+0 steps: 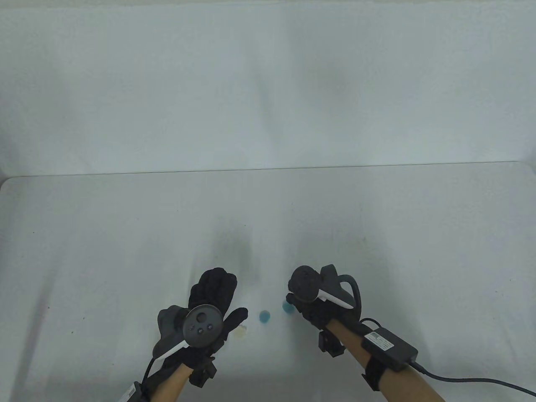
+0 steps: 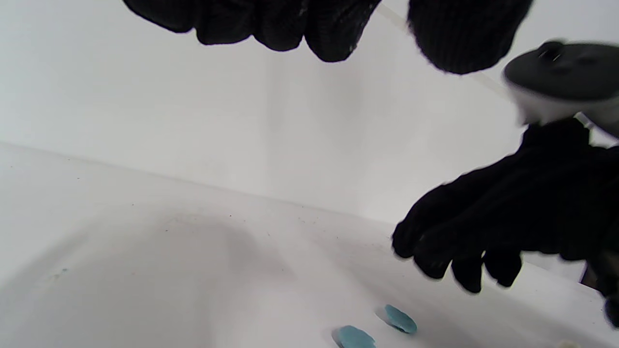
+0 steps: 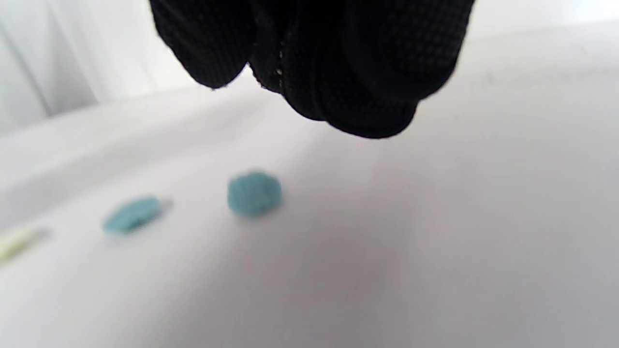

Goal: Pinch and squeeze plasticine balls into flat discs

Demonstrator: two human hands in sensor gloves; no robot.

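Observation:
Two flattened blue plasticine discs lie on the white table (image 1: 377, 234), one (image 1: 264, 316) between the hands and one (image 1: 287, 307) at the edge of my right hand. A pale yellowish disc (image 1: 240, 332) lies by my left thumb. My left hand (image 1: 228, 297) hovers with fingers stretched out and holds nothing. My right hand (image 1: 294, 302) hangs with loosely curled fingers just above and right of the blue discs and holds nothing. In the right wrist view the fingers (image 3: 338, 72) hang above the nearer blue disc (image 3: 254, 193); the other blue disc (image 3: 131, 214) lies further left.
The table's far edge (image 1: 268, 168) meets a white backdrop. A black cable (image 1: 469, 380) runs from my right forearm to the lower right. In the left wrist view both blue discs (image 2: 397, 319) (image 2: 355, 337) lie below my right hand (image 2: 483, 241).

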